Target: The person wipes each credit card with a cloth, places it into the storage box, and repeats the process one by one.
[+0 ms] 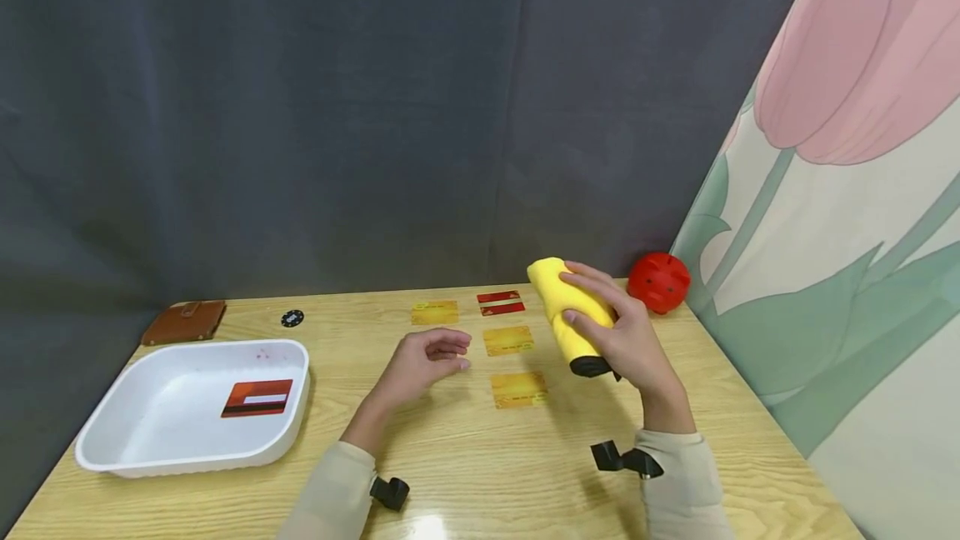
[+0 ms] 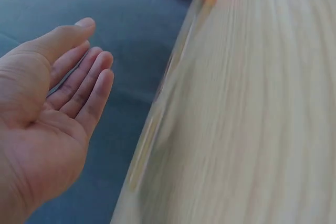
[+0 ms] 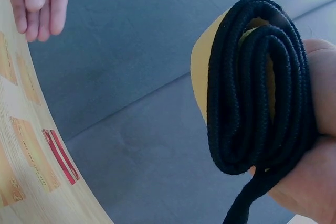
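Note:
My right hand [image 1: 627,335] grips a rolled yellow cloth [image 1: 564,304] above the table's right side, thumb on one side and fingers on the other. In the right wrist view, the roll's end shows folded layers of black edging [image 3: 220,93] and a black strap hanging down. Over the middle of the table, my left hand [image 1: 422,363] holds nothing, its fingers loosely bent. Nearest to it lie several gold cards [image 1: 508,341], with a red card [image 1: 501,302] behind them. The left wrist view shows the same hand [image 2: 52,114] with its palm bare.
A white plastic tray [image 1: 180,450] stands on the left, with a red and black card [image 1: 257,398] inside. Behind it are a brown leather wallet [image 1: 184,322] and a black poker chip [image 1: 292,318]. A red piggy bank [image 1: 660,282] sits in the back right corner, against dark curtains [image 1: 337,123].

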The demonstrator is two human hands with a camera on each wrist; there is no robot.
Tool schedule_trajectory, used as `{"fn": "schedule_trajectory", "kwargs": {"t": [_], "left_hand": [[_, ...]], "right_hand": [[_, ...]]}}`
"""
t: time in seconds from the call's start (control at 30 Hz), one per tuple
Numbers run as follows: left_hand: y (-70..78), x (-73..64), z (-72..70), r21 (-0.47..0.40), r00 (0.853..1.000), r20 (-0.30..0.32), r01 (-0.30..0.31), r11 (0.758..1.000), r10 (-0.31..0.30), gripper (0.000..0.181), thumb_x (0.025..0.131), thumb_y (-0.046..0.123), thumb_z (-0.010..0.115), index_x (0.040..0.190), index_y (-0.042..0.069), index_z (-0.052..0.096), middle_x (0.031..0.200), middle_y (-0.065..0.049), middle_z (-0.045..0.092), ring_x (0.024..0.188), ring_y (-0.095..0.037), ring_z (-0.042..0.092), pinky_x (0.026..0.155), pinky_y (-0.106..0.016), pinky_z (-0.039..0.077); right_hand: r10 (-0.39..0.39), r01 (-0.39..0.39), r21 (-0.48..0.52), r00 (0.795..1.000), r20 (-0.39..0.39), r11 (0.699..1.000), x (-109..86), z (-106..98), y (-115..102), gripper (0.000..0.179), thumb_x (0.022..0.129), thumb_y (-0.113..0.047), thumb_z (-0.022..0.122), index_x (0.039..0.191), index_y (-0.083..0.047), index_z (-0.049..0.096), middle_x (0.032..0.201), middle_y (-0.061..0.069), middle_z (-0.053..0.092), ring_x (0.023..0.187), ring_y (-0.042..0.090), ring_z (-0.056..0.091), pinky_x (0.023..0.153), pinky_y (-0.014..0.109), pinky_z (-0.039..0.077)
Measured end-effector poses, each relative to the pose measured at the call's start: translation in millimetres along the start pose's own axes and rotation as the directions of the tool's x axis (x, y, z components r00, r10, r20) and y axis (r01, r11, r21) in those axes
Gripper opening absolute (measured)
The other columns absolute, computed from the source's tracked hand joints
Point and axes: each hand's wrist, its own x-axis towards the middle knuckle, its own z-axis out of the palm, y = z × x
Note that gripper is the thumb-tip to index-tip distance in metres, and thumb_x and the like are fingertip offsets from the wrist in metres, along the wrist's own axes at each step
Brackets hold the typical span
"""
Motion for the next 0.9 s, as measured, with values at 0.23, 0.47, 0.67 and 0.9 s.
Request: {"fn": "schedule_trajectory", "kwargs": {"t": [0.23, 0.47, 0.67, 0.9], "left_hand": [[-16.8, -3.1, -28.3, 0.046, 0.992, -0.127, 0.029, 0.999, -0.023, 0.038, 0.093, 0.01, 0.077, 0.131, 0.005, 0.069, 0.131, -0.022, 0.068, 0.118, -0.031, 0.067, 0.099, -0.026, 0.057], [-41.9, -4.8, -53.1, 0.004, 0.977, -0.184, 0.11, 0.994, -0.108, 0.044, 0.094, 0.014, 0.077, 0.136, 0.004, 0.066, 0.134, -0.019, 0.066, 0.123, -0.034, 0.064, 0.092, -0.022, 0.059], [-55.4, -1.9, -60.9, 0.118, 0.968, -0.234, 0.121, 0.986, -0.091, 0.046, 0.091, 0.014, 0.08, 0.135, 0.007, 0.067, 0.133, -0.015, 0.069, 0.123, -0.032, 0.065, 0.106, -0.043, 0.055], [-61.0, 1.2, -71.7, 0.29, 0.985, -0.152, 0.126, 0.949, -0.085, 0.062, 0.084, 0.026, 0.088, 0.14, 0.013, 0.065, 0.143, -0.008, 0.064, 0.14, -0.035, 0.053, 0.12, -0.056, 0.041]], "right_hand": [[0.004, -0.004, -0.013, 1.0, -0.009, 1.0, 0.7, -0.3, 0.2, 0.047, 0.095, -0.01, 0.075, 0.139, -0.024, 0.066, 0.155, -0.005, 0.053, 0.132, 0.009, 0.052, 0.089, 0.017, 0.053], [0.028, -0.027, -0.027, 1.0, 0.007, 0.999, -0.8, 1.1, 1.5, 0.047, 0.095, -0.012, 0.074, 0.14, -0.025, 0.065, 0.156, -0.004, 0.052, 0.13, 0.01, 0.052, 0.089, 0.018, 0.053], [0.018, -0.018, -0.025, 1.0, 0.0, 1.0, -0.7, 0.3, 3.2, 0.047, 0.095, -0.01, 0.074, 0.14, -0.024, 0.066, 0.156, -0.003, 0.052, 0.13, 0.008, 0.053, 0.088, 0.017, 0.054], [0.02, -0.019, -0.013, 1.0, 0.008, 1.0, 0.6, 3.0, 4.2, 0.047, 0.095, -0.01, 0.075, 0.14, -0.023, 0.066, 0.156, -0.003, 0.052, 0.132, 0.008, 0.052, 0.089, 0.017, 0.054]]}}
